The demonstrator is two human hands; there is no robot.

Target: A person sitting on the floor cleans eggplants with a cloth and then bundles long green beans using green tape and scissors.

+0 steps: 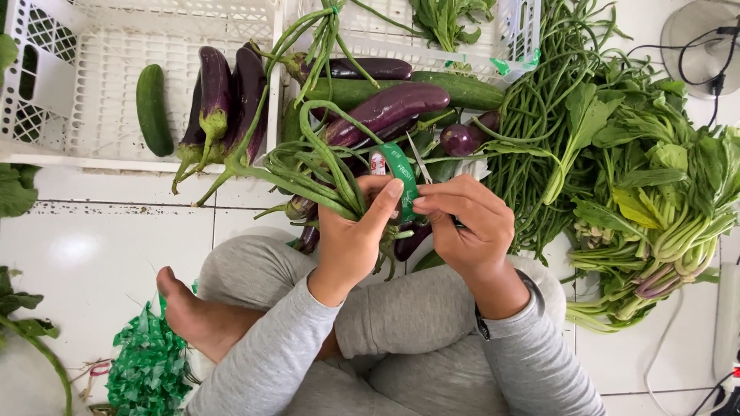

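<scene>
left hand (351, 239): gripping a bundle of long green beans (308, 166), thumb pressing a green tape band (401, 173) in place.
right hand (466, 227): pinching the band's end, apparently wrapping it.
around: purple eggplants (231, 88) and a cucumber (153, 108) lying in a white plastic crate (92, 77); leafy greens (655, 192) crowding the tiled floor's right edge.

Place: produce-sorting spot on the floor of a home or small shop back room; which of the two cannot be told.
Floor: white glossy tiles (92, 254), person sits cross-legged, barefoot.
Beyond the grip: white plastic crates (92, 85) with eggplants (231, 92) and a cucumber (153, 108).
Right of the grip: long beans (539, 115) and leafy greens (655, 192) heaped loose.
Lower left of the grip: pile of green tape scraps (146, 370).
</scene>
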